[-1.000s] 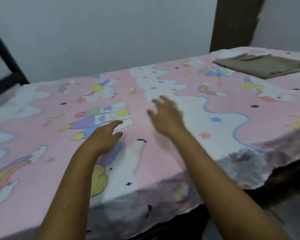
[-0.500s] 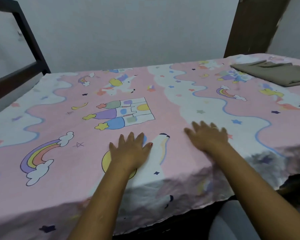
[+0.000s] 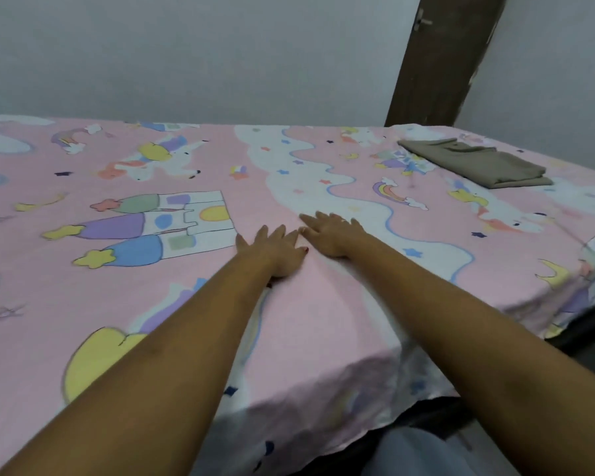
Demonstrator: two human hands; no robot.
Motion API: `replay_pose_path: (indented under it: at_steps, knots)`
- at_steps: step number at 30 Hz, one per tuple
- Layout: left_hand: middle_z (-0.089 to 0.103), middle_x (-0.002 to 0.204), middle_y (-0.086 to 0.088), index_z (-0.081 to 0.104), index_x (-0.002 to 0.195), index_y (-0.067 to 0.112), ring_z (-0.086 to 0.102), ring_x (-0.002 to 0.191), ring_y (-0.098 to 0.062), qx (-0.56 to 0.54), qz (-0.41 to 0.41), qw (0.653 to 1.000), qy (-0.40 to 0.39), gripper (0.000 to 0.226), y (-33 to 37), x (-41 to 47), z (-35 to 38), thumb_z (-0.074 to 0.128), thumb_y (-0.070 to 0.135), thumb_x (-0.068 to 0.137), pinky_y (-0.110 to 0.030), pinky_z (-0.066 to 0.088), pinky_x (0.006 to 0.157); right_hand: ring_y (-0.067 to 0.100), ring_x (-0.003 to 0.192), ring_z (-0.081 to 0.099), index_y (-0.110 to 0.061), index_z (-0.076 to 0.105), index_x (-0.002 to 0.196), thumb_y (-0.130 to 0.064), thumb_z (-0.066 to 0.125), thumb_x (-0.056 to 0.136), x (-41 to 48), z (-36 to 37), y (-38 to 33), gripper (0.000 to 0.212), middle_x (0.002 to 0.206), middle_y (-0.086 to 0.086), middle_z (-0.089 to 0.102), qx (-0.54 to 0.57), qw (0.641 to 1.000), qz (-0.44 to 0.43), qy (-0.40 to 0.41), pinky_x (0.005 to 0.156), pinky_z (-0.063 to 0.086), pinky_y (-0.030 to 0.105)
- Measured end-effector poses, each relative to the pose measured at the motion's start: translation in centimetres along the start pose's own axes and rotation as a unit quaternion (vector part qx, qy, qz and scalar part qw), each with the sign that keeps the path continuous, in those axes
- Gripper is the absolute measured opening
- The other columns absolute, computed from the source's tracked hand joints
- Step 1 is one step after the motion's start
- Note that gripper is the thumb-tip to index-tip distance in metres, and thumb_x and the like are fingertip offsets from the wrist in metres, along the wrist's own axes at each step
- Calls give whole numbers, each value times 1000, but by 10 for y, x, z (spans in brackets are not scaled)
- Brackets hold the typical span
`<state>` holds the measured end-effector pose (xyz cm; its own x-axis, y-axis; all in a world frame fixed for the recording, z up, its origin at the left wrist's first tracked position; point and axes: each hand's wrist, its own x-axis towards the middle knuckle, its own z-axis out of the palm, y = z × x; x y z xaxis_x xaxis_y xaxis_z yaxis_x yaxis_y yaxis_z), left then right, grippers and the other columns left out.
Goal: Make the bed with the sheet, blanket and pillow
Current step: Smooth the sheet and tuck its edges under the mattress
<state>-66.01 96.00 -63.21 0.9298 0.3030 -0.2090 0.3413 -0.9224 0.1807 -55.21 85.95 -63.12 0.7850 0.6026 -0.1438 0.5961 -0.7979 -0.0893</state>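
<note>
1. At the near edge, the pink cartoon-print sheet (image 3: pixel 323 321) hangs over the side of the bed (image 3: pixel 584 329). Its hem is rumpled above the person's pale-clad leg (image 3: pixel 413 451).
2. Both bare forearms stretch forward over the sheet. Half a second ago the two hands lay apart, close to this edge. They have now slid farther in over the mattress and come together.
3. The left hand (image 3: pixel 272 250) lies flat on the sheet, palm down, with its fingers straight and slightly spread.
4. Just beyond it and to its right, the right hand (image 3: pixel 330 233) is also flat, with its fingers extended and pressing the fabric. The left fingertips reach the thumb side of the right hand; whether they touch, I cannot tell. Neither hand grips anything.
5. The castle print (image 3: pixel 186 221) on the sheet now sits to the left of the hands instead of ahead of them.
6. The sheet is spread over the whole top of the bed.
7. Near the far right corner, a folded olive-brown cloth (image 3: pixel 474 163) lies on the sheet, well apart from the hands. I cannot tell whether it is the blanket.
8. Behind the bed stand a grey wall (image 3: pixel 186 56) and a brown door (image 3: pixel 440 63). The dark bed rail seen earlier at the left is out of view.
</note>
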Motion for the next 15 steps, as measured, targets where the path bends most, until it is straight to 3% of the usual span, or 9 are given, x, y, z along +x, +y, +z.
replay_pose_path:
  at_steps: [4,9,15]
  knots:
    - [-6,160,9,1,152,31,-9,147,-20,12,20,1000,11,60,0,43,-2,15,55,98,-59,-2,114,21,148,7,-38,13,150,-56,17,98,25,5,24,55,161,-3,7,21,999,35,34,117,8,51]
    - [-5,159,12,1,151,33,-11,146,-16,5,51,995,85,63,-8,68,14,14,59,96,-60,-5,112,19,148,6,-41,10,150,-51,20,99,34,26,23,53,161,-4,8,-19,994,39,103,117,7,47]
    - [-1,159,12,5,151,35,-8,146,-14,-14,50,991,123,66,-16,77,22,16,63,93,-59,-4,112,17,148,3,-43,7,150,-51,19,99,39,32,21,53,161,-6,4,-20,993,51,103,118,3,46]
